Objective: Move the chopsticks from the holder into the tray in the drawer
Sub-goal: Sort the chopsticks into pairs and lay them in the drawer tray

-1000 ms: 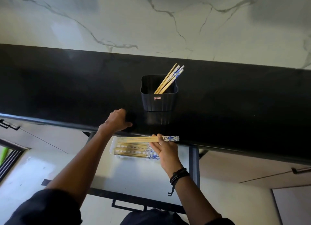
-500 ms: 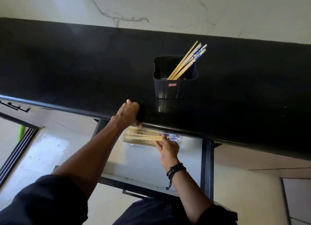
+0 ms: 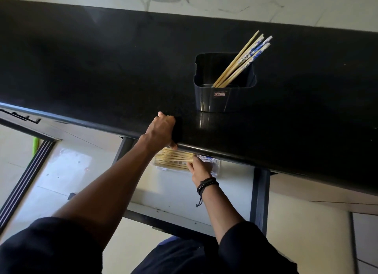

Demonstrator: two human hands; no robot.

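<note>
Black, glossy bench [image 3: 102, 73], faintly speckled, rounded along its front edge, backed by a pale marble-veined wall [image 3: 225, 1]. Beneath it, a drawer [image 3: 258, 194] pulled open, dark-framed with a light, smooth floor. Pale cabinet fronts to either side.

Stood on the bench: a dark plastic holder [image 3: 223, 98], square with rounded corners, ribbed at the sides, small red label in front. Leaned in its right corner, a few slim chopsticks [image 3: 244, 58], bare wood below, blue-and-white patterned tops.

Lay in the drawer, partly under the bench edge: a clear plastic tray [image 3: 217, 167] with more chopsticks [image 3: 173, 160] stacked lengthwise.

Left hand [image 3: 162, 130] curled over the bench edge, grip closed on the edge itself, thumb beneath. Right hand [image 3: 199, 168], beaded bands at the wrist, rested at the tray, fingers against the wooden sticks; could not tell whether its grip was closed on any.
</note>
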